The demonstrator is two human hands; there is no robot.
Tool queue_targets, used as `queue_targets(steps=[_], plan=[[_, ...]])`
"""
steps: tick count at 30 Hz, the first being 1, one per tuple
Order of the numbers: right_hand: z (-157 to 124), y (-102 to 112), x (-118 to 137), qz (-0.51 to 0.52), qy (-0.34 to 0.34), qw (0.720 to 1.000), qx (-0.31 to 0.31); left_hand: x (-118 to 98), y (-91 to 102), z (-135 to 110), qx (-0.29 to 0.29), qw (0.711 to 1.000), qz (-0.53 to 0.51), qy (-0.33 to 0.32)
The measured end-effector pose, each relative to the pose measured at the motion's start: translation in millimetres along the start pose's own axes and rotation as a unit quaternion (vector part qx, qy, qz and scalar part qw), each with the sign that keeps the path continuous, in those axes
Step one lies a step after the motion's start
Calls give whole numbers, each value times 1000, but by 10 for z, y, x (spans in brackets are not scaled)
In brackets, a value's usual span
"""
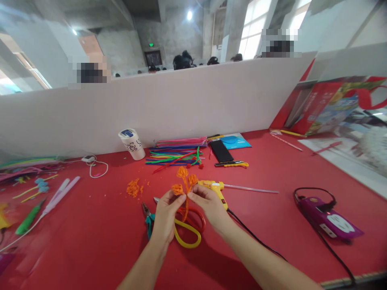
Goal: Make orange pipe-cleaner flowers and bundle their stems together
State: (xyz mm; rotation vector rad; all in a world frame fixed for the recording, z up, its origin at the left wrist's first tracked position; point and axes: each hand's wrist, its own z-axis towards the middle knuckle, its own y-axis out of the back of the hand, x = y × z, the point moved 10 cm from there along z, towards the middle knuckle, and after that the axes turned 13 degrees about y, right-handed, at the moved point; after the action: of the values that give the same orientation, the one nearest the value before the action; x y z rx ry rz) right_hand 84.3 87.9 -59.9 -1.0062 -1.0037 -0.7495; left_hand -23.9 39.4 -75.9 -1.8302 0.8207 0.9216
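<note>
Between my two hands is an orange pipe-cleaner flower sprig (182,173), its three fluffy heads pointing up and its twisted stem hanging below. My left hand (167,205) pinches it at the left, just under the lowest head. From the other side, the thumb and fingers of my right hand (209,202) close on the stem at the branching point. Under my hands lie scissors (191,237) with yellow and red handles, partly covered. Teal-handled pliers (148,217) rest beside my left wrist. A yellow glue gun (215,186) lies behind my right hand.
Orange fluff clippings (133,188) lie left of centre. Bundled pipe cleaners (175,155), a paper cup (132,143), a phone (221,150) and a utility knife (232,164) sit toward the white partition (193,100). At right is a purple power strip (328,219) with a trailing cord.
</note>
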Motion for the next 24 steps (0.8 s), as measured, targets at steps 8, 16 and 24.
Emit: queue_targets(steps=[8, 16, 24], plan=[[-9, -36, 43, -22, 14, 1000, 11, 33, 28, 2, -13, 1000, 7, 14], [40, 117, -47, -7, 4, 1000, -20, 173, 14, -1, -10, 997, 39, 65], [-17, 142, -128, -52, -18, 998, 16, 199, 40, 89, -27, 997, -33, 66]])
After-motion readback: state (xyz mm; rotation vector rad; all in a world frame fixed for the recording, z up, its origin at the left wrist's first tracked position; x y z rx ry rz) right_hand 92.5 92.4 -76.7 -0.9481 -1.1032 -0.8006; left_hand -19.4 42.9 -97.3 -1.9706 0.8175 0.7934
